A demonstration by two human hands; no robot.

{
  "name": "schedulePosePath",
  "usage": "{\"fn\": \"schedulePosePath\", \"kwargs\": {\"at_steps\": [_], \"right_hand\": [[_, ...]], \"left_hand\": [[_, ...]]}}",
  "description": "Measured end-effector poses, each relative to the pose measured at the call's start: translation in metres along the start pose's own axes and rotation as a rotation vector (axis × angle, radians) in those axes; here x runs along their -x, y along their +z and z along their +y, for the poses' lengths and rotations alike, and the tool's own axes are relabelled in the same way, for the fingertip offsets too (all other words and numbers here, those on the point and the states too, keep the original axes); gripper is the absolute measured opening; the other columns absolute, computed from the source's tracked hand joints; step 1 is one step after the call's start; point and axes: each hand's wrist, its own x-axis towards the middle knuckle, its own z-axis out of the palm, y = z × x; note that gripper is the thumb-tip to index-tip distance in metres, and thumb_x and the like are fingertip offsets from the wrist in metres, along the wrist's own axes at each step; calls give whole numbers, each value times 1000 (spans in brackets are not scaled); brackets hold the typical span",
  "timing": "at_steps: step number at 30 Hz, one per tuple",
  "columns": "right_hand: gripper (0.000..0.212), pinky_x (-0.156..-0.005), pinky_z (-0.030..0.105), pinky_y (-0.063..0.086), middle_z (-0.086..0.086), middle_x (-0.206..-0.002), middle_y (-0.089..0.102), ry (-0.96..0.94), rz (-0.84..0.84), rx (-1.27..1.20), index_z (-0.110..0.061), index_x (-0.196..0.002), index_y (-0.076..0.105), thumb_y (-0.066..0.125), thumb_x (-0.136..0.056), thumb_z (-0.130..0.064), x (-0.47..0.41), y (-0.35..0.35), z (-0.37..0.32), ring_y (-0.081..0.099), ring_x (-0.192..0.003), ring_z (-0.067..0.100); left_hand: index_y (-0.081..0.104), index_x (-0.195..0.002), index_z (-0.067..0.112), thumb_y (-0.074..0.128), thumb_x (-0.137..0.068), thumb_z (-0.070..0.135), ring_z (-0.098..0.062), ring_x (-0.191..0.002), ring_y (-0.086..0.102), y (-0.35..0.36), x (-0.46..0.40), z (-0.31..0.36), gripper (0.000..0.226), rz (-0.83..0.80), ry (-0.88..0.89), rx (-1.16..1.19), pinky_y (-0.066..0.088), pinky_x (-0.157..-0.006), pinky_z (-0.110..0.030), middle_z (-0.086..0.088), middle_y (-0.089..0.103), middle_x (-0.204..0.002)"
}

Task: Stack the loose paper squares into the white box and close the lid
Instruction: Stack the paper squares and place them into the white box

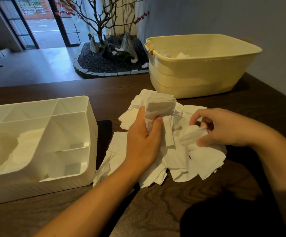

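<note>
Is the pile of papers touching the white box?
Cannot tell. In the head view, the papers spread right up to the white box at its near right corner, but the box wall hides the spot where they would meet, so neither contact nor gap shows.

The box (80, 134) stands left of the paper pile (178, 156) on the table (156, 202), the tub (198, 74) behind it.

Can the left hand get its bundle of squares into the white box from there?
Probably yes. The left hand grips a bundle of paper squares just right of the white box, whose top is open, with nothing standing between them.
</note>
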Motion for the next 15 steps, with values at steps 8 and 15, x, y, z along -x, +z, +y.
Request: {"fn": "schedulePosePath", "kwargs": {"at_steps": [8, 15], "right_hand": [[66, -71, 38, 56, -1, -99, 63, -89, 150, -282, -39, -124, 54, 87, -72, -16, -9, 3, 6, 61, -78, 15], [15, -65, 46, 52, 13, -83, 68, -131, 37, -171, -31, -84, 70, 82, -79, -23, -14, 5, 12, 64, -75, 33]], "left_hand": [[50, -109, 48, 46, -95, 34, 0, -100, 62, 0, 0, 1, 21, 4, -18, 12, 52, -83, -22, 25, 64, -107], [48, -107, 50, 45, -94, 36, 9, -100, 59, -1, 0, 3, 19, -6, -31, 6, 45, -77, -4, 42, 60, -99]]}}
